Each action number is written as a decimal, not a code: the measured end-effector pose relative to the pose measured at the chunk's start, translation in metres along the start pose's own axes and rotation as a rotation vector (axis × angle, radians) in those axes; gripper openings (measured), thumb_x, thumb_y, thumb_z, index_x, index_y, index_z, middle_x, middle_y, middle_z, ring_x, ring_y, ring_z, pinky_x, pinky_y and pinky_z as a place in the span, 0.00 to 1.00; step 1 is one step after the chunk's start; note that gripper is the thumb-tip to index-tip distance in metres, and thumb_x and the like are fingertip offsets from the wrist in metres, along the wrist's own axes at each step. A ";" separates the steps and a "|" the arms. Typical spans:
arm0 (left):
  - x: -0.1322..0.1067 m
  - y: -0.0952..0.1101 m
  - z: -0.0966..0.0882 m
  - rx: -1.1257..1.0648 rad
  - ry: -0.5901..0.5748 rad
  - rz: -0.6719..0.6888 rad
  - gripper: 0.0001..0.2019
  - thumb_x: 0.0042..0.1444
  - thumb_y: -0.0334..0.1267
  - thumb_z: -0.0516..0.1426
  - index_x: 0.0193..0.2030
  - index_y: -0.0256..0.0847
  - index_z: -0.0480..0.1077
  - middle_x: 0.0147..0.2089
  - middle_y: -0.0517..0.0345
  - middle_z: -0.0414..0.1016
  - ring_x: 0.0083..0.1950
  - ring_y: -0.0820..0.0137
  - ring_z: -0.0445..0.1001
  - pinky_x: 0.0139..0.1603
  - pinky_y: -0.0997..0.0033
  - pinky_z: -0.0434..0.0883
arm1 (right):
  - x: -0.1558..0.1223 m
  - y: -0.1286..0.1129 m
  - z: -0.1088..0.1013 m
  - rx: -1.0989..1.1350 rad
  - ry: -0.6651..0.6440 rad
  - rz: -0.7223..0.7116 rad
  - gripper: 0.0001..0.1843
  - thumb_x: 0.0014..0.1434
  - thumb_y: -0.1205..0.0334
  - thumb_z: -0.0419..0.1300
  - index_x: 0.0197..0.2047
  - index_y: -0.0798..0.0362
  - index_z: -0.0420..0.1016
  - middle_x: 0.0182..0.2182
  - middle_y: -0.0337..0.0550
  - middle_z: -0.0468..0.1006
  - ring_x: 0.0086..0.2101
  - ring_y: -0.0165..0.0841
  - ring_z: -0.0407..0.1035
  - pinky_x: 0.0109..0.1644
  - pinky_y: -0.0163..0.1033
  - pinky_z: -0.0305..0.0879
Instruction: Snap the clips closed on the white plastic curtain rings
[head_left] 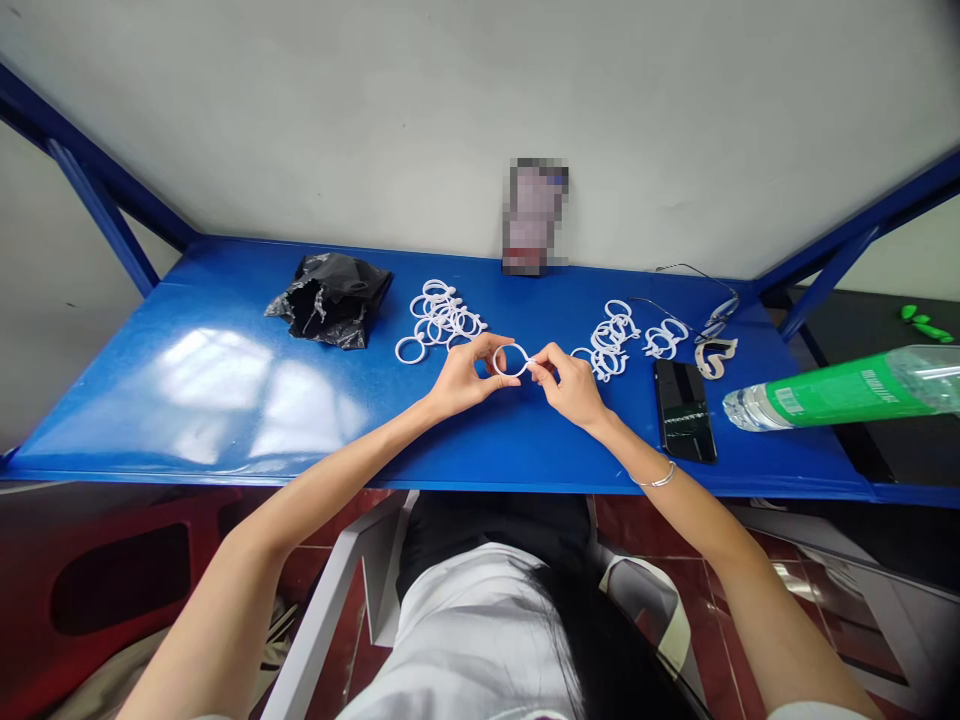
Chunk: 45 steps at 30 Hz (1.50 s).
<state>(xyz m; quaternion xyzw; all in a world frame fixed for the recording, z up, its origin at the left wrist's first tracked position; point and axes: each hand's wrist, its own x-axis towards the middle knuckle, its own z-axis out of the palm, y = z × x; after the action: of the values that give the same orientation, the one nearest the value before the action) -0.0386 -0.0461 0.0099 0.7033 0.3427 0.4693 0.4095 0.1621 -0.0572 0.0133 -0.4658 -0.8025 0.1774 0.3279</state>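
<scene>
Pinching one white ring [511,360] between them, left hand [463,378] and right hand [571,385] hover above the blue tabletop [225,400], fingers clamped on its rim.

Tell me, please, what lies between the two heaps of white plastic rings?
In the head view, a single white plastic ring, held by left hand and right hand.

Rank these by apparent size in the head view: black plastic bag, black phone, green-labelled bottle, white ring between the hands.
1. green-labelled bottle, though the wide lens may stretch it at the edge
2. black plastic bag
3. black phone
4. white ring
</scene>
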 end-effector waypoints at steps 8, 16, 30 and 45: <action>0.000 -0.002 0.000 0.015 -0.006 0.009 0.27 0.47 0.55 0.66 0.47 0.37 0.70 0.29 0.61 0.71 0.29 0.74 0.70 0.33 0.72 0.71 | 0.001 -0.002 -0.001 0.027 0.010 -0.022 0.12 0.66 0.54 0.51 0.32 0.49 0.63 0.22 0.38 0.74 0.23 0.33 0.70 0.29 0.36 0.61; -0.001 0.001 -0.001 0.062 -0.007 0.012 0.27 0.47 0.55 0.66 0.46 0.37 0.70 0.28 0.62 0.71 0.28 0.74 0.70 0.34 0.71 0.71 | 0.001 -0.004 -0.005 0.038 -0.019 -0.012 0.14 0.66 0.52 0.50 0.32 0.49 0.66 0.23 0.39 0.76 0.23 0.33 0.71 0.29 0.37 0.62; 0.006 -0.007 -0.013 0.520 0.034 0.074 0.19 0.55 0.50 0.61 0.47 0.40 0.70 0.37 0.55 0.73 0.39 0.66 0.72 0.43 0.66 0.71 | 0.010 0.000 -0.014 -0.168 -0.011 -0.007 0.13 0.68 0.56 0.48 0.40 0.50 0.72 0.35 0.43 0.79 0.35 0.36 0.73 0.39 0.40 0.65; 0.023 -0.025 -0.057 0.904 0.231 -0.048 0.16 0.56 0.45 0.58 0.51 0.44 0.69 0.53 0.42 0.68 0.56 0.48 0.65 0.52 0.46 0.66 | 0.008 0.094 -0.102 -0.591 0.117 0.434 0.20 0.66 0.57 0.46 0.48 0.59 0.74 0.48 0.61 0.75 0.49 0.54 0.67 0.50 0.58 0.65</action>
<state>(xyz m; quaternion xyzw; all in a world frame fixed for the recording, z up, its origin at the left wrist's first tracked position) -0.0875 -0.0006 0.0095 0.7462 0.5724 0.3384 0.0320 0.2894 -0.0054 0.0345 -0.7092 -0.6814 -0.0238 0.1794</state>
